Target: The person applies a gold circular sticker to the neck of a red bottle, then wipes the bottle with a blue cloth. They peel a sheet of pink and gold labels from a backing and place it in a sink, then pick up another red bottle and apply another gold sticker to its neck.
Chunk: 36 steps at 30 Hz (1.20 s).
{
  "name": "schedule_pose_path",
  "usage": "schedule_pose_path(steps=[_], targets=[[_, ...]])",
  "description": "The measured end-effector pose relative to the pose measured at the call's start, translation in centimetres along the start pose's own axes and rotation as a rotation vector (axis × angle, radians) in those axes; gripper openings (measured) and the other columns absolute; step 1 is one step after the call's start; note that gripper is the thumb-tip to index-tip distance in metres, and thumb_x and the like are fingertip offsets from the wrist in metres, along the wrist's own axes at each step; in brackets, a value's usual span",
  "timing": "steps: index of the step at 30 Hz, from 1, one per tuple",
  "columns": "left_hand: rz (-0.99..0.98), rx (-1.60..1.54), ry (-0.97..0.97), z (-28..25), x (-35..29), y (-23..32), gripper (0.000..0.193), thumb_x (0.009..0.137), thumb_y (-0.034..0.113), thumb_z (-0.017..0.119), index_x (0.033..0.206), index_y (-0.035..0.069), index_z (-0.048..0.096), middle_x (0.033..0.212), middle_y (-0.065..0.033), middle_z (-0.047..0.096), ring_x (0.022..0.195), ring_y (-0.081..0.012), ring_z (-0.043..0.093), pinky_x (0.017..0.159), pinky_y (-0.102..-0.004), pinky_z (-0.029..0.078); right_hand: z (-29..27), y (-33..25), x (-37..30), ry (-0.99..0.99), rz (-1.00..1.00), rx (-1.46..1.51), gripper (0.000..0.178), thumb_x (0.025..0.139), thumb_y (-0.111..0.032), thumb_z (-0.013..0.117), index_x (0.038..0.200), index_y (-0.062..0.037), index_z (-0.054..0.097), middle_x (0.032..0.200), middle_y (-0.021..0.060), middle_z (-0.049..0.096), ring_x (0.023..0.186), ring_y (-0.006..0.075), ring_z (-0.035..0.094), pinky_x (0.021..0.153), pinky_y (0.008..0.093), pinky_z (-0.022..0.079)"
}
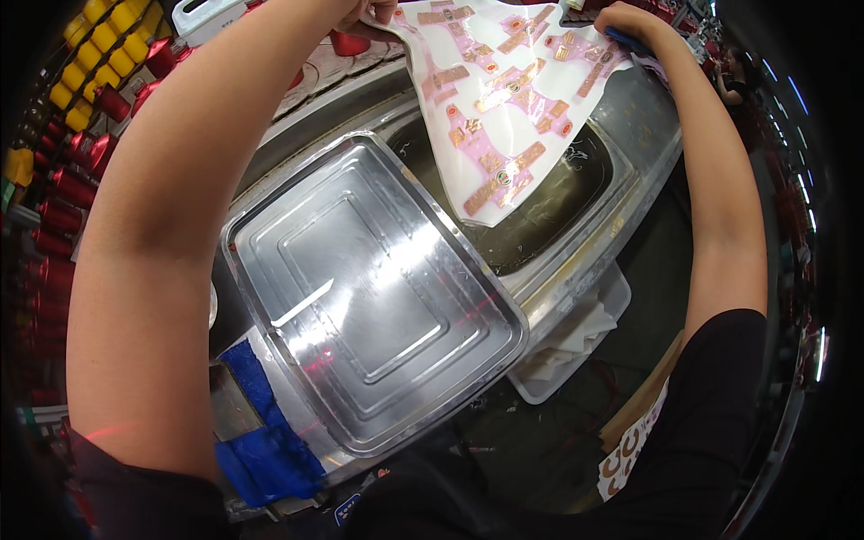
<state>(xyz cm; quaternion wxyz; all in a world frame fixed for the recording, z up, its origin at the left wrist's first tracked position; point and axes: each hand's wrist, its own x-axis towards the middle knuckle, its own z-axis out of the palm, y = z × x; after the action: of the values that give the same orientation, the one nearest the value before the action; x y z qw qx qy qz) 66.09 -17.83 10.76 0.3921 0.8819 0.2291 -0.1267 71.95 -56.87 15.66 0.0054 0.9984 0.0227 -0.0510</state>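
A white sheet of pink and gold printed labels (513, 99), which looks like a decal sheet, hangs between my raised hands. My left hand (376, 13) is closed on its upper left corner, partly cut off by the top edge. At the upper right, my right hand (630, 20) pinches the other side, with a small blue object (623, 38) by its fingers that I cannot make out. The sheet sags over a sink basin of water (531, 243), its lower tip close to the surface; whether it touches I cannot tell. A metal tray-like lid (378, 288) lies left of the basin.
Red bottles (67, 184) and yellow containers (103, 54) line the left. A pale bin (576, 342) with white sheets sits below the basin's near edge. Blue cloth (265, 450) covers the counter's near left corner. Another person (736, 76) is at the far right.
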Motion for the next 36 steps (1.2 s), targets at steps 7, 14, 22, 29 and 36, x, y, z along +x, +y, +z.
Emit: schedule_pose_path(steps=[7,14,22,29,36], targets=[[0.125,0.058,-0.048,-3.5,2.8,1.4,0.030,0.070,0.003,0.061,0.101,0.001,0.065,0.096,-0.0194,0.065,0.080,-0.0326,0.065,0.065,-0.0475,0.055,0.3,3.1,-0.3,0.006,0.118,0.461,0.021,0.066,-0.031,0.062,0.067,-0.0099,0.061,0.059,0.0041,0.052,0.047,0.0166,0.046,0.043,0.0326,0.035],[0.259,0.243,-0.101,-8.5,2.9,2.2,0.032,0.069,0.005,0.062,0.101,0.004,0.067,0.094,-0.0196,0.065,0.075,-0.0326,0.063,0.062,-0.0484,0.052,4.1,0.5,-8.1,-0.066,0.138,0.886,0.021,0.067,-0.032,0.067,0.061,-0.0147,0.057,0.052,0.0014,0.050,0.039,0.0138,0.039,0.040,0.0282,0.026],[0.344,1.097,0.003,-9.5,-4.1,0.6,0.035,0.069,0.006,0.060,0.102,0.008,0.072,0.089,-0.0178,0.065,0.072,-0.0327,0.063,0.060,-0.0483,0.052,10.0,-6.3,-21.4,-0.331,0.218,1.301,0.011,0.067,-0.016,0.064,0.070,-0.0074,0.059,0.055,0.0023,0.055,0.037,0.0136,0.048,0.035,0.0245,0.037],[0.600,1.740,-0.215,-6.1,-3.6,-1.2,0.035,0.072,0.007,0.064,0.106,0.006,0.073,0.100,-0.0186,0.069,0.081,-0.0334,0.068,0.065,-0.0476,0.055,13.2,-13.6,-35.4,-0.403,0.367,1.644,0.006,0.074,-0.008,0.059,0.075,-0.0098,0.053,0.058,0.0049,0.051,0.039,0.0136,0.040,0.037,0.0277,0.029],[0.784,1.917,-0.235,-1.5,-7.1,-3.3,0.029,0.075,0.000,0.065,0.102,-0.001,0.074,0.107,-0.0183,0.071,0.088,-0.0336,0.071,0.073,-0.0453,0.058,15.3,-19.7,-45.9,-0.559,0.391,1.982,0.013,0.080,-0.001,0.061,0.079,-0.0098,0.052,0.076,0.0052,0.059,0.053,0.0129,0.050,0.039,0.0251,0.034]])
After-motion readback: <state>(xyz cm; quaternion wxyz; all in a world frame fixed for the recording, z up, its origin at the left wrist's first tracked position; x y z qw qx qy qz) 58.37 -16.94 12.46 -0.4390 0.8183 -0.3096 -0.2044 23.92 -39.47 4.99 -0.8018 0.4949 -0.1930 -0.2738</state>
